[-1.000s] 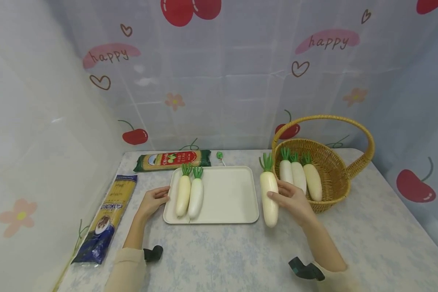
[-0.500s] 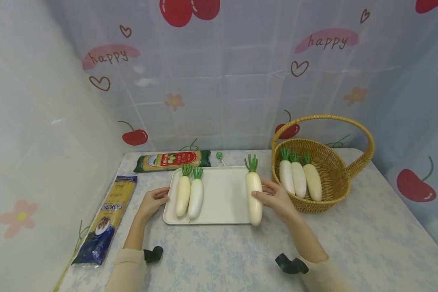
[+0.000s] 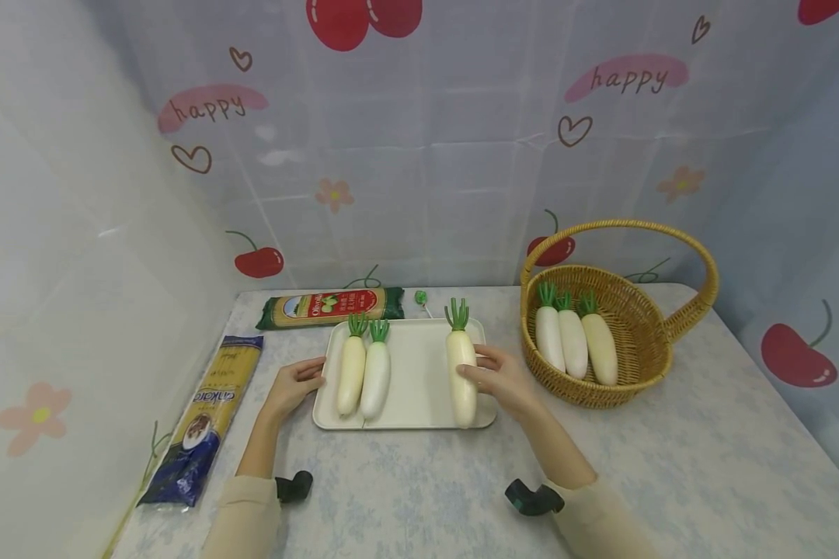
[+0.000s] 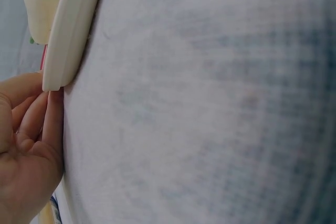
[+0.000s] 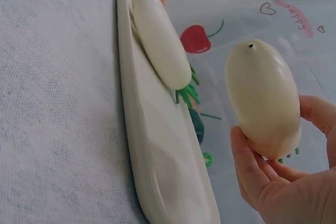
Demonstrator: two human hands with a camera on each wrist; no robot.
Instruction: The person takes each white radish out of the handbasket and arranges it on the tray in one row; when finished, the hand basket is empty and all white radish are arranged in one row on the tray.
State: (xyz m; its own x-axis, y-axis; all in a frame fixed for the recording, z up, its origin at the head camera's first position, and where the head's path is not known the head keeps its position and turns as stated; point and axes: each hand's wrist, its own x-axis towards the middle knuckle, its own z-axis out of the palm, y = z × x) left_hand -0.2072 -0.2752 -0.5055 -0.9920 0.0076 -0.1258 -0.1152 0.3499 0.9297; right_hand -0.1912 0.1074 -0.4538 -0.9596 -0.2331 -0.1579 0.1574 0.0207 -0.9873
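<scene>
A cream rectangular tray (image 3: 419, 373) lies on the table, with two white radishes, a yellowish radish (image 3: 352, 375) and a whiter radish (image 3: 375, 380), side by side at its left end. My left hand (image 3: 296, 386) pinches the tray's left edge; in the left wrist view its fingers (image 4: 52, 121) reach to the rim's underside. Above the tray's right part, my right hand (image 3: 499, 376) holds another white radish (image 3: 461, 380), leaves pointing away. In the right wrist view, thumb and fingers wrap this held radish (image 5: 262, 98), raised clear of the tray.
A wicker basket (image 3: 643, 373) with a tall handle stands at the right, holding three more radishes (image 3: 573, 341). Behind the tray lie a green-ended pasta packet (image 3: 332, 305) and a small green lollipop (image 3: 421, 297). A blue and yellow pasta packet (image 3: 203, 423) lies at the left.
My right hand has carried the radish leftward, from beside the basket to over the tray's right part. My left hand has stayed at the tray's edge.
</scene>
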